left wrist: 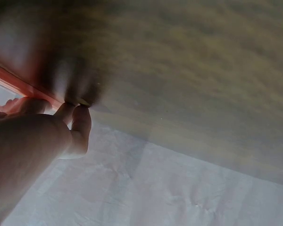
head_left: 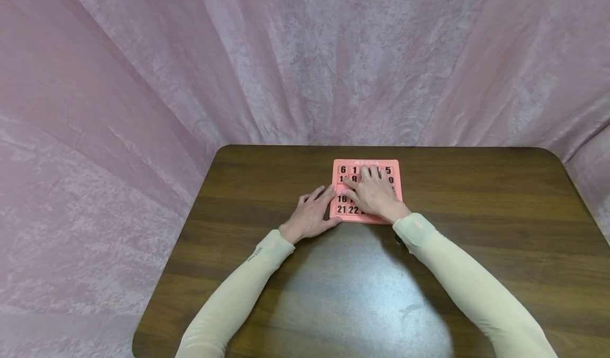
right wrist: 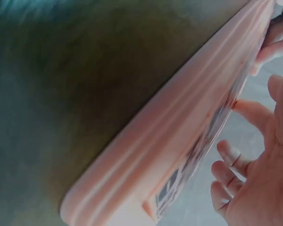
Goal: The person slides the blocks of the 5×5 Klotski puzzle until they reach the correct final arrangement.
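A pink sliding number puzzle lies flat on the table, its tiles marked with black numbers. Tiles 6, 1 and 5 show in the top row, 21 and 22 at the bottom; my right hand hides others. My left hand rests against the puzzle's left edge, fingers extended, thumb by the near-left corner. Over the tiles my right hand is spread. In the right wrist view one finger of it touches the tile face, while the other fingers hover loosely bent above.
The brown wooden table has rounded corners and a glossy reflection near its front. A pink velvety curtain hangs behind it and at the sides. Pale sleeves cover both forearms.
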Available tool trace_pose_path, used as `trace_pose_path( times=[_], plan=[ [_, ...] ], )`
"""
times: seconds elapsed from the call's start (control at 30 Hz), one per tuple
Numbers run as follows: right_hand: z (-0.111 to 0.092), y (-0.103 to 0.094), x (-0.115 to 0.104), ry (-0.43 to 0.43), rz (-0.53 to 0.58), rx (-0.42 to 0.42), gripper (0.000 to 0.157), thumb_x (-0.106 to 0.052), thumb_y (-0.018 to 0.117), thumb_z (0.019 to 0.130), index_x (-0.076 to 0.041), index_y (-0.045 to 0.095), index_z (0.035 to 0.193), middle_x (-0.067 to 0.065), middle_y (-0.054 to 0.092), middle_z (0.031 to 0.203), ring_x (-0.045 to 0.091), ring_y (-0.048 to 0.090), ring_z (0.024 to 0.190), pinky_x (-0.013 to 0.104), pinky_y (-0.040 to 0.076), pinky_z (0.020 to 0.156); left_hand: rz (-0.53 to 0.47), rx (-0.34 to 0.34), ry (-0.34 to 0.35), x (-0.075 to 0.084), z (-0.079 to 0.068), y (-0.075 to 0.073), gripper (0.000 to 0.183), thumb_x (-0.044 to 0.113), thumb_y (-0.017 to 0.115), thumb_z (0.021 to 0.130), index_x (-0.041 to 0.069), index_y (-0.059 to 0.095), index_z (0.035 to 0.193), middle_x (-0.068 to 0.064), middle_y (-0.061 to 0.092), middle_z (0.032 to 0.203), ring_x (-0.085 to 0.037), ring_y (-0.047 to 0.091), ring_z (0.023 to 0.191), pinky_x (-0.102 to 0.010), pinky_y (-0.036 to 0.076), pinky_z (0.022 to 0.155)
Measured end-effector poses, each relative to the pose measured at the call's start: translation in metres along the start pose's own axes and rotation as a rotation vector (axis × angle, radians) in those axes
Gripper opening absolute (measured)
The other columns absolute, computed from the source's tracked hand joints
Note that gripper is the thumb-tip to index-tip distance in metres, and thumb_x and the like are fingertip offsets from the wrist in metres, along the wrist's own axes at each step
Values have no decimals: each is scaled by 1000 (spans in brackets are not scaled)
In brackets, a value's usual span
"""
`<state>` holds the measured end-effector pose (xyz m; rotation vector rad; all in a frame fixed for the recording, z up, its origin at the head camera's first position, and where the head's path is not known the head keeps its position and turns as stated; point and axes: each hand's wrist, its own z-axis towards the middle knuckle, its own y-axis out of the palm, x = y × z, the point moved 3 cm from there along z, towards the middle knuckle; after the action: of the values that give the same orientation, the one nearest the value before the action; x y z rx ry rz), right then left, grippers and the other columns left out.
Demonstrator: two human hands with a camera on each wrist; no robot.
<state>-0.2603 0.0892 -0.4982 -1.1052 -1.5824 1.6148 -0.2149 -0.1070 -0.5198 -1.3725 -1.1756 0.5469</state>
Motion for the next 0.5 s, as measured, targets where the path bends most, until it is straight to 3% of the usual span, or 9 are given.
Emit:
trace_pose_path(
  times=[0.13,0.3,0.5],
  plan=[
    [-9,-2,-3,-11,92,24,55,-53,43,116,-30,51,165,28,53,145,48,43,139,65,35,114,-5,-2,5,1,0,1,81,57,60,108,17,33,173,-1,18,186,-29,22,172,-63,32,128],
    [-28,-4,-13,-67,124,59,47,-50,51,114,-29,66,153,24,58,138,51,45,142,71,31,123,20,9,6,0,1,-1,82,59,58,108,18,32,173,-1,19,186,-29,23,172,-63,33,127],
    [-44,-1,-21,-112,69,80,42,-51,55,112,-31,75,143,19,60,134,44,52,129,64,37,110,29,9,3,-1,0,-1,83,62,56,108,16,33,173,-2,20,185,-30,24,171,-62,34,127]
  ],
)
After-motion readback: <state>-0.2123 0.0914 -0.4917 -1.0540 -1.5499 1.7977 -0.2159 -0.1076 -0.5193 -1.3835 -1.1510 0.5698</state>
